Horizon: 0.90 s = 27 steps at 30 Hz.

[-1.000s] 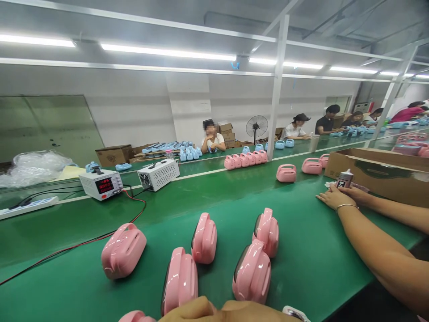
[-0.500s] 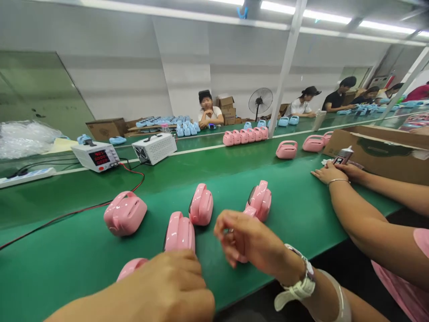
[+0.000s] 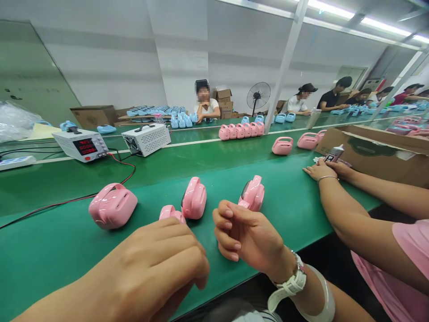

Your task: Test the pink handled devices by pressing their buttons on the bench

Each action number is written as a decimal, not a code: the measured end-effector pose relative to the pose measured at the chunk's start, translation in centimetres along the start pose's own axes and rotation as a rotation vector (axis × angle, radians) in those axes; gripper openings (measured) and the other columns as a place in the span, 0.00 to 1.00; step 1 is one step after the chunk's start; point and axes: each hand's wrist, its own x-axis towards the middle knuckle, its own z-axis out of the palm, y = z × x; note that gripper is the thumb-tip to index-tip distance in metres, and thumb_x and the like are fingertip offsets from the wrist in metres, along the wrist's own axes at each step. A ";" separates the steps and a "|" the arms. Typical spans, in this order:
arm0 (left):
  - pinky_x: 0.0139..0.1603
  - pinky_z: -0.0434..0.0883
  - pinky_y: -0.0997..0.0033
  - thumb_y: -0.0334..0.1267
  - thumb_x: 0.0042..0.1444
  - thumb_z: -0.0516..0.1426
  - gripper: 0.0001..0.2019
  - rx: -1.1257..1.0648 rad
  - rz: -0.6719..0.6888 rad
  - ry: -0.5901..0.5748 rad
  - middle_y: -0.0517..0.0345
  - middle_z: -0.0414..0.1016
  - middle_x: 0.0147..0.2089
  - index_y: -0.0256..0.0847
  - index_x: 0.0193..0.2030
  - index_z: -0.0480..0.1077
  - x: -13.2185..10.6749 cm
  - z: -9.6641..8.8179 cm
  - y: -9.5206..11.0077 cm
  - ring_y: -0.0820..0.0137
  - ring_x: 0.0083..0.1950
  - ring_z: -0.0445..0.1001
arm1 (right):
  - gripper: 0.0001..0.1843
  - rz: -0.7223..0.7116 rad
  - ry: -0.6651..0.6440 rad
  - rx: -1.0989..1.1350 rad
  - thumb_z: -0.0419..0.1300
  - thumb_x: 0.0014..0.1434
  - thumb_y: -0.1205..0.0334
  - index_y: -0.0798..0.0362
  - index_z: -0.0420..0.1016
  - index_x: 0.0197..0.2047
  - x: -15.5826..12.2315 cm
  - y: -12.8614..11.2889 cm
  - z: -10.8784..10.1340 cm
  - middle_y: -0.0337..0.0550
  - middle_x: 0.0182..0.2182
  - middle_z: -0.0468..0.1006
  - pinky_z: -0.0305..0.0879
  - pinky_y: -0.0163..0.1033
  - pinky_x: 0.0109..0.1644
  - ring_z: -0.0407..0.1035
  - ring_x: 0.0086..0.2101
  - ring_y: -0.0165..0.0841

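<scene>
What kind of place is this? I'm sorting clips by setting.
Most likely a factory assembly line: a long green belt carries rows of identical pink cases, workers sit along it, and a power supply stands on the bench. The left hand and right hand hover near the cases.

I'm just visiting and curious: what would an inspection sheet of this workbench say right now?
Surface: green belt, long, running past several seated workers.
Job's things: pink cases near the hands, three in full view, one partly hidden behind the left hand.
Clutter: power supply with red display, white box unit, open cardboard box, rows of blue cases farther back.
Hands: left hand curled into a fist; right hand curled, with a white wristwatch; what they hold cannot be told. A neighbour's hands rest on the belt.
Cables: red and black leads from the power supply.
Surroundings: standing fan, white wall, strip lights.
</scene>
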 end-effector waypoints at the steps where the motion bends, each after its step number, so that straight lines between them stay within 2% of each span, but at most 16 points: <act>1: 0.36 0.58 0.70 0.16 0.55 0.48 0.12 0.010 0.010 0.011 0.56 0.65 0.32 0.37 0.37 0.60 0.2 0.0 -0.1 0.71 0.34 0.61 | 0.10 0.005 0.001 0.007 0.53 0.63 0.60 0.56 0.59 0.32 0.0 0.0 0.0 0.34 0.26 0.57 0.60 0.27 0.21 0.55 0.19 0.21; 6: 0.39 0.61 0.71 0.17 0.56 0.47 0.12 0.036 -0.005 -0.069 0.55 0.66 0.36 0.37 0.38 0.62 0.3 0.1 0.0 0.71 0.36 0.61 | 0.11 0.006 0.024 0.005 0.52 0.63 0.60 0.56 0.58 0.31 0.0 0.0 0.1 0.34 0.26 0.57 0.59 0.27 0.20 0.55 0.19 0.21; 10: 0.37 0.61 0.74 0.16 0.55 0.45 0.14 0.088 0.002 -0.082 0.57 0.64 0.34 0.38 0.38 0.62 -0.2 0.1 -0.1 0.73 0.34 0.61 | 0.12 0.010 0.054 0.015 0.54 0.63 0.59 0.56 0.59 0.31 -0.1 0.0 0.2 0.33 0.26 0.58 0.59 0.27 0.20 0.55 0.18 0.21; 13: 0.35 0.62 0.71 0.16 0.54 0.47 0.13 0.129 0.041 -0.026 0.56 0.66 0.33 0.37 0.37 0.63 -0.4 0.0 -0.4 0.72 0.33 0.62 | 0.10 0.023 0.074 0.022 0.59 0.60 0.59 0.56 0.63 0.37 -0.4 -0.1 0.3 0.34 0.30 0.65 0.61 0.26 0.20 0.59 0.19 0.20; 16: 0.41 0.66 0.71 0.17 0.55 0.51 0.12 0.168 0.056 0.084 0.55 0.70 0.37 0.35 0.41 0.66 -0.1 -0.3 -0.5 0.71 0.39 0.67 | 0.14 0.072 0.090 0.009 0.63 0.56 0.69 0.55 0.65 0.45 -0.8 -0.2 0.6 0.32 0.32 0.70 0.59 0.23 0.18 0.59 0.16 0.17; 19: 0.48 0.67 0.73 0.18 0.56 0.53 0.11 0.219 0.082 0.111 0.54 0.72 0.42 0.33 0.43 0.68 0.5 -0.6 -0.4 0.72 0.45 0.68 | 0.17 0.154 0.152 0.069 0.66 0.53 0.71 0.56 0.64 0.42 -1.3 -0.1 1.1 0.31 0.30 0.74 0.54 0.20 0.15 0.54 0.12 0.13; 22: 0.47 0.68 0.69 0.17 0.54 0.54 0.10 0.221 0.132 0.111 0.55 0.72 0.39 0.33 0.39 0.68 1.3 -0.7 -0.5 0.70 0.43 0.68 | 0.21 0.210 0.231 0.094 0.69 0.50 0.71 0.56 0.61 0.41 -1.5 0.1 1.6 0.32 0.31 0.76 0.51 0.19 0.13 0.54 0.11 0.13; 24: 0.44 0.68 0.67 0.18 0.56 0.52 0.09 0.199 0.135 0.081 0.55 0.72 0.36 0.34 0.37 0.67 1.8 -0.7 -0.5 0.69 0.40 0.68 | 0.22 0.242 0.231 0.067 0.70 0.48 0.70 0.55 0.60 0.40 -1.5 0.3 1.7 0.31 0.29 0.75 0.50 0.20 0.13 0.54 0.10 0.14; 27: 0.42 0.67 0.67 0.22 0.61 0.46 0.11 0.186 0.129 -0.063 0.55 0.71 0.33 0.36 0.33 0.65 2.3 -1.0 -0.3 0.69 0.38 0.67 | 0.25 0.299 0.199 0.003 0.71 0.46 0.67 0.54 0.59 0.39 -1.4 0.6 1.7 0.29 0.25 0.73 0.49 0.21 0.12 0.54 0.10 0.15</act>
